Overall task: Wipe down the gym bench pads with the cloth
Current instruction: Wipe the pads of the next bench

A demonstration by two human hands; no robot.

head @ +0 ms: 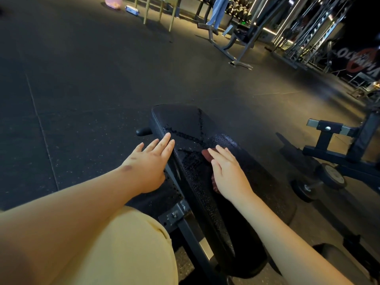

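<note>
A black textured bench pad [186, 126] runs from the lower middle away from me, tilted, with cracked lines across its far part. My right hand [228, 173] lies flat on the pad, fingers together, pressing a dark red cloth [206, 155] that shows only at the fingertips and under the palm edge. My left hand [151, 161] rests flat on the pad's left edge, fingers spread, holding nothing. A second pad [337, 262] peeks in at the lower right.
The bench's metal frame [185, 223] and a black knob [143, 131] sit left of the pad. A wheeled black frame [337, 153] stands right. Grey machines [236, 42], a dumbbell rack and a person's legs [219, 11] are far back on dark rubber flooring [82, 79].
</note>
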